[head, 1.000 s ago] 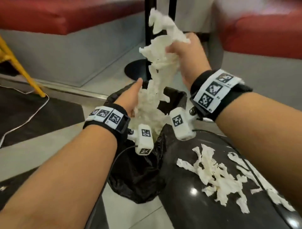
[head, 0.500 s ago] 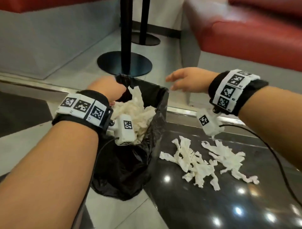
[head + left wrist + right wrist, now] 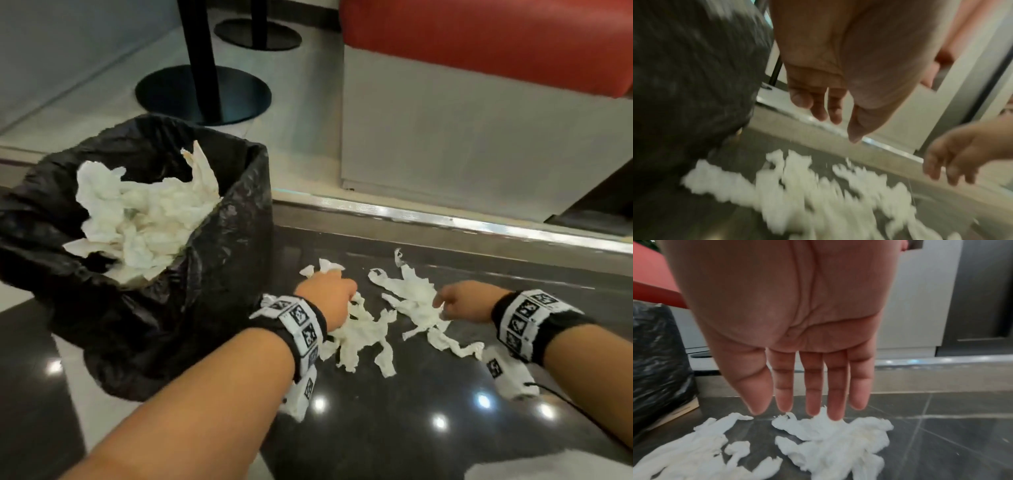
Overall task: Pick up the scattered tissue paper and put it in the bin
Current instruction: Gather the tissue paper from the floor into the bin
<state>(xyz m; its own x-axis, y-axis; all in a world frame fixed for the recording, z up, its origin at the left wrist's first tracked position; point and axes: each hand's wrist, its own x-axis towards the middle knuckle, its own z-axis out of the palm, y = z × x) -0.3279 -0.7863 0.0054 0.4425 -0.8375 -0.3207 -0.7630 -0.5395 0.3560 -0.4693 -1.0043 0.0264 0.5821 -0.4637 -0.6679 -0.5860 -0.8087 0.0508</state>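
The bin (image 3: pixel 205 274), lined with a black bag (image 3: pixel 684 81), holds a heap of white tissue (image 3: pixel 144 219). Two piles of torn tissue lie on the dark glossy surface to its right. My left hand (image 3: pixel 329 294) is down over the left pile (image 3: pixel 363 335); in the left wrist view its fingers (image 3: pixel 818 110) hang relaxed just above the blurred tissue (image 3: pixel 818 194). My right hand (image 3: pixel 459 301) reaches the right pile (image 3: pixel 414 301). In the right wrist view its fingers (image 3: pixel 809 408) are straight, tips touching the tissue (image 3: pixel 838 443). Neither hand holds anything.
A metal strip (image 3: pixel 445 219) edges the dark surface at the back. Beyond it stand two black round table bases (image 3: pixel 205 92) and a red bench on a grey plinth (image 3: pixel 479 51). A cable (image 3: pixel 582 411) trails from my right wrist.
The long tissue strip went into the bin. Both hands then left the bin and came down to the right onto the two piles on the dark surface.
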